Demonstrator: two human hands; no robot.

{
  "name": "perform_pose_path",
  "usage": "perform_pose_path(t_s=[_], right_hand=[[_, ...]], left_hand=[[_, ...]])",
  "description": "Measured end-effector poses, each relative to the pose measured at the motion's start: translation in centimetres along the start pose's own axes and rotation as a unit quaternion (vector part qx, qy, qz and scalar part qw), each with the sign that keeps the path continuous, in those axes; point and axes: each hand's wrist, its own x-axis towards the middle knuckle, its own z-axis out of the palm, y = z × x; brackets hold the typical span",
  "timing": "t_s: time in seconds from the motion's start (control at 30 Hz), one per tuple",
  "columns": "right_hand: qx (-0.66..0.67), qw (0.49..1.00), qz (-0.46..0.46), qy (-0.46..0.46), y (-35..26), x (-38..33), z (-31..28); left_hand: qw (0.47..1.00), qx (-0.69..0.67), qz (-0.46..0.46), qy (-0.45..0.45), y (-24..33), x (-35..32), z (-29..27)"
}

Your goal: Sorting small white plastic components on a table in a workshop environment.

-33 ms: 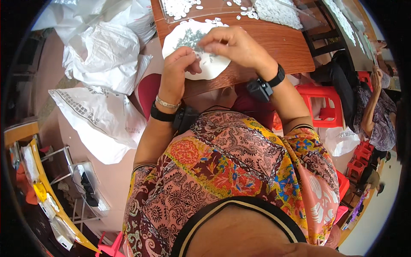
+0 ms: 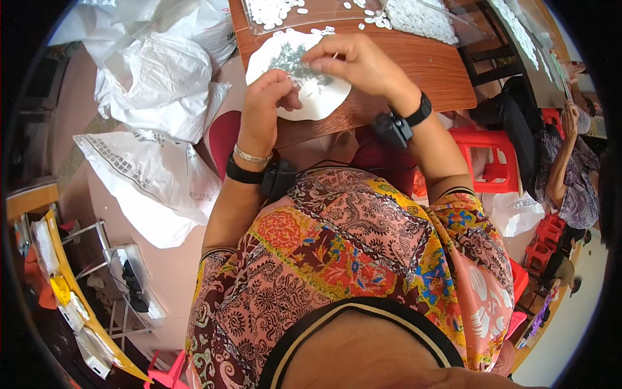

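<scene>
A white plate with a wavy rim lies at the table's near edge, bearing a heap of small dark grey-green pieces. Above its left side, my left hand is closed, thumb and forefinger pinched together. What sits between those fingertips is too small to make out. My right hand is over the plate's right part, fingertips pressed together close above the dark heap. Whatever it pinches is likewise too small to name. The two hands are apart. Several small white oval plastic pieces lie just beyond the plate.
Farther back on the brown wooden table are a clear tray of white pieces and a clear bag full of them. White sacks fill the floor at left. A red stool stands at right, with another person beyond.
My left hand has shifted slightly left, away from my right. The right hand's fingers have risen a little and changed their bend.
</scene>
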Motion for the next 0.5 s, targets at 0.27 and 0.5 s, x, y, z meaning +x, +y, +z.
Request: perform_pose_path(t_s=[0.27,0.5], right_hand=[[-0.255,0.964,-0.039,-0.063,2.9,2.2,0.4],[-0.333,0.939,-0.025,-0.081,1.8,2.0,2.4]], left_hand=[[0.995,-0.031,0.02,0.092,0.6,-0.5,-1.8],[0.993,-0.042,0.018,0.105,0.5,-0.6,-1.9]])
